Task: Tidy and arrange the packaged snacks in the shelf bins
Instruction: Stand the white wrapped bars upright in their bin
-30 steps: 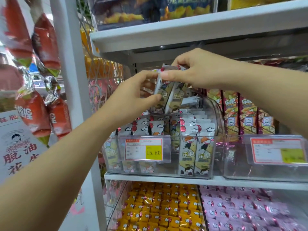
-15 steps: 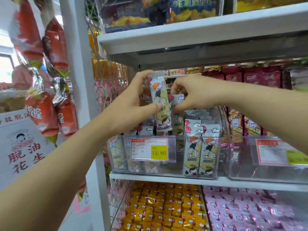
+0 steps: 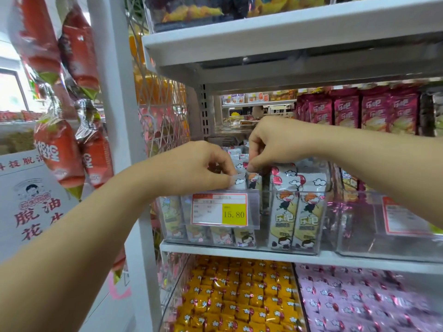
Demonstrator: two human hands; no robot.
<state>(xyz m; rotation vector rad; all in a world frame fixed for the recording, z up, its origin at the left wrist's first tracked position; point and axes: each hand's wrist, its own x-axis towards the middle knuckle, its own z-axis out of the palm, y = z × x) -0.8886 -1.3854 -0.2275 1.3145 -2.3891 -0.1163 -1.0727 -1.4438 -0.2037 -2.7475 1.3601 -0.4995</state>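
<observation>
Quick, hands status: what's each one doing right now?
Left hand: closed, pinching the top of a snack packet.
Right hand: closed, fingers curled, pinching the neighbouring packet.

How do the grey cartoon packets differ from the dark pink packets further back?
The grey cartoon packets are silver-grey with cartoon children and clouds; the dark pink packets are magenta with a food picture. The grey ones stand in a clear bin at the shelf front, where the left hand and right hand pinch some; the pink ones sit further back, untouched. Both stand upright and carry the same two-character logo.
</observation>
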